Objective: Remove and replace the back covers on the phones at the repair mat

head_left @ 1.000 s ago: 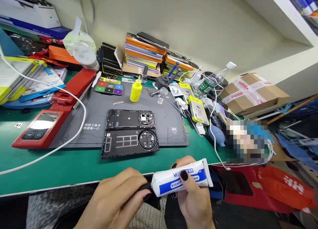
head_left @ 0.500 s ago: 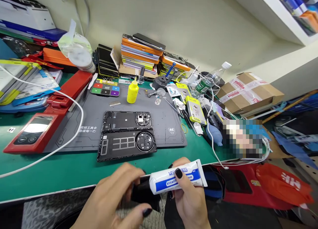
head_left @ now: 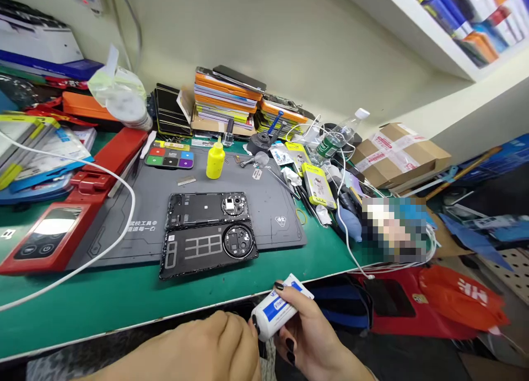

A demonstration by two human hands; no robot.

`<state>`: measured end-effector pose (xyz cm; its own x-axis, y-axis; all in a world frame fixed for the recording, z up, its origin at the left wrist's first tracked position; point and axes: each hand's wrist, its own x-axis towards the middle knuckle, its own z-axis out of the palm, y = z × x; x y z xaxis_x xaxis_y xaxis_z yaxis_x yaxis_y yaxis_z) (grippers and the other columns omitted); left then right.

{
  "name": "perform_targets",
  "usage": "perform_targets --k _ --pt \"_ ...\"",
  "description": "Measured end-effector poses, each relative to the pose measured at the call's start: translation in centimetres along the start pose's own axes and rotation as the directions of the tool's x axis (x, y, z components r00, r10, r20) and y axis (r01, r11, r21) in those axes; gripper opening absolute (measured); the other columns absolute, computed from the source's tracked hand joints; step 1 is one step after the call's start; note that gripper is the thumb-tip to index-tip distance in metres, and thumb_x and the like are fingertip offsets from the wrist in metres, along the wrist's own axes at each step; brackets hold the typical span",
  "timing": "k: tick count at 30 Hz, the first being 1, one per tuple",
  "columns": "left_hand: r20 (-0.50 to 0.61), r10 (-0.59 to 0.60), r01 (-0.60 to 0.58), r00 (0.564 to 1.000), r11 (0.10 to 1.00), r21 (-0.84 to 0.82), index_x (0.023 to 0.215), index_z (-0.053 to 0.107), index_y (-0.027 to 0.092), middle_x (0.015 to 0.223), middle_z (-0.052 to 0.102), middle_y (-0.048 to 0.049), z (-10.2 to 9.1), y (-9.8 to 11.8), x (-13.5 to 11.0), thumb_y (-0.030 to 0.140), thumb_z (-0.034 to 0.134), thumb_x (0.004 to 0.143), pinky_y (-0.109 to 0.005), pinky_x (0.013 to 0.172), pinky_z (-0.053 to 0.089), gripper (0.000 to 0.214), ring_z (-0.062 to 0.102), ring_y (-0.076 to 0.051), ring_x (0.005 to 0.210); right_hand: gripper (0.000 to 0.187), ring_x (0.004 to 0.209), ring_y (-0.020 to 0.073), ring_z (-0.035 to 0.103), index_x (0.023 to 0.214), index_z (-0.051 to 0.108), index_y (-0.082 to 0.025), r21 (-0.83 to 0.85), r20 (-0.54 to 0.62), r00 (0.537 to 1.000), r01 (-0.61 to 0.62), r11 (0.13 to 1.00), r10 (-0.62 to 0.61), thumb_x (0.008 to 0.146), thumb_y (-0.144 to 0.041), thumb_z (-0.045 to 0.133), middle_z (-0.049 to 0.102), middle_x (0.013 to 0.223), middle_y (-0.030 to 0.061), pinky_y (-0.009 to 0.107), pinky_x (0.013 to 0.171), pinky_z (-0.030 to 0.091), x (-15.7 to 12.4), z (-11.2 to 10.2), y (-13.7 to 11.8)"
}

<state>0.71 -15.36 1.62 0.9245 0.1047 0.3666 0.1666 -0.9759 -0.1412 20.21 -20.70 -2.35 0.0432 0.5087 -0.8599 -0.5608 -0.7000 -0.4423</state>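
Note:
Below the table's front edge, my right hand [head_left: 308, 328] holds a white and blue squeeze tube [head_left: 278, 308], thumb on top and fingers underneath. The tube's crimped end points up and to the right. My left hand [head_left: 206, 345] is closed at the tube's rounded left end, one dark-nailed fingertip pressed against it. What lies inside those fingers is hidden. Beyond the hands, an opened phone lies on the grey mat [head_left: 273, 199]: its body [head_left: 198, 209] with a round camera area, and its back cover [head_left: 194, 251] directly in front of it.
A yellow bottle [head_left: 215, 162] stands on the mat. To the left are a red device [head_left: 49, 232] and a white cable [head_left: 130, 205]. Rightward lie yellow boxes [head_left: 318, 185], a blue air blower [head_left: 349, 224], a plastic bottle [head_left: 336, 139] and a cardboard box [head_left: 397, 155].
My left hand has moved right and closed at the tube's rounded end. The tube has tilted more steeply, and my right hand's grip has shifted. The view has also moved slightly.

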Motion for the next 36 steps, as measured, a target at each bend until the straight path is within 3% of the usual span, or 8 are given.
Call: perform_targets --k 5,10,12,18,23,25,31,36 --pt "-0.203 -0.103 0.097 0.974 0.995 -0.037 0.095 0.062 0.016 0.081 0.067 -0.0022 -0.1 -2.2 -0.1 0.024 0.051 0.087 -0.029 0.056 0.048 0.015 0.058 -0.015 0.065 0.031 0.035 0.0074 0.049 0.075 0.059 -0.015 0.046 -0.112 0.972 0.215 0.976 -0.209 0.064 -0.037 0.078 0.060 0.050 -0.0027 0.015 0.033 0.036 -1.1 -0.4 -2.5" --pt "-0.273 -0.632 0.660 0.725 0.751 0.012 0.126 0.045 0.001 0.122 0.052 -0.0264 2.6 -3.4 -3.3 0.040 0.063 0.079 -0.051 0.089 0.047 0.064 0.050 -0.039 0.114 0.051 0.039 0.0082 0.047 0.083 0.059 -0.017 -0.070 -0.307 0.536 0.811 0.580 -0.786 0.049 -0.044 0.086 0.057 0.051 -0.0061 0.017 0.034 0.038 0.7 -1.0 -10.5" --pt "-0.233 -0.650 0.675 0.724 0.736 0.044 0.129 0.043 0.005 0.131 0.045 -0.0267 3.7 -3.4 -4.4 0.036 0.063 0.079 -0.055 0.092 0.045 0.063 0.045 -0.042 0.121 0.051 0.044 0.0084 0.050 0.079 0.059 -0.016 -0.101 -0.208 0.446 0.876 0.472 -0.871 0.046 -0.043 0.087 0.061 0.058 -0.0032 0.018 0.037 0.041 1.9 -1.2 -13.7" --pt "-0.228 -0.626 0.653 0.746 0.755 0.063 0.127 0.045 0.009 0.132 0.045 -0.0242 4.6 -3.6 -5.7 0.022 0.062 0.079 -0.057 0.098 0.042 0.053 0.043 -0.041 0.124 0.042 0.066 0.0131 0.061 0.111 0.057 -0.024 -0.246 0.351 0.454 0.889 0.387 -0.819 0.075 -0.042 0.068 0.062 0.113 0.0083 0.030 0.057 0.053 3.4 0.4 -14.3" --pt "-0.304 -0.592 0.629 0.746 0.777 0.032 0.125 0.045 0.007 0.127 0.048 -0.0243 4.1 -4.4 -6.1 0.017 0.063 0.076 -0.056 0.096 0.044 0.053 0.046 -0.040 0.120 0.042 0.094 0.0230 0.060 0.109 0.058 -0.021 -0.472 0.698 -0.014 0.743 -0.475 -0.716 0.071 -0.026 0.076 0.059 0.107 0.0093 0.041 0.082 0.052 2.7 2.0 -9.6" --pt "-0.322 -0.610 0.649 0.724 0.761 0.016 0.129 0.042 0.008 0.127 0.048 -0.0239 3.8 -5.0 -6.0 0.019 0.063 0.076 -0.055 0.094 0.045 0.058 0.048 -0.040 0.120 0.059 0.109 0.0283 0.055 0.118 0.052 -0.020 -0.438 0.763 -0.115 0.633 -0.638 -0.637 0.067 -0.029 0.080 0.055 0.117 0.0127 0.046 0.092 0.048 2.5 2.5 -9.0" --pt "-0.365 -0.704 0.747 0.610 0.664 -0.034 0.138 0.034 0.011 0.130 0.049 -0.0226 3.1 -7.9 -4.4 0.024 0.062 0.079 -0.055 0.095 0.046 0.067 0.049 -0.039 0.120 0.068 0.115 0.0297 0.051 0.126 0.044 -0.017 -0.515 0.678 -0.158 0.595 -0.617 -0.718 0.069 -0.032 0.079 0.051 0.122 0.0151 0.048 0.097 0.047 3.5 2.8 -9.3" --pt "-0.362 -0.703 0.774 0.612 0.627 0.089 0.136 0.037 0.010 0.131 0.048 -0.0237 2.6 -10.2 -3.4 0.030 0.064 0.079 -0.054 0.096 0.045 0.065 0.048 -0.039 0.121 0.065 0.115 0.0289 0.052 0.125 0.045 -0.017 -0.539 0.643 -0.140 0.616 -0.575 -0.753 0.071 -0.031 0.077 0.052 0.122 0.0148 0.046 0.097 0.048 4.4 2.3 -8.9"
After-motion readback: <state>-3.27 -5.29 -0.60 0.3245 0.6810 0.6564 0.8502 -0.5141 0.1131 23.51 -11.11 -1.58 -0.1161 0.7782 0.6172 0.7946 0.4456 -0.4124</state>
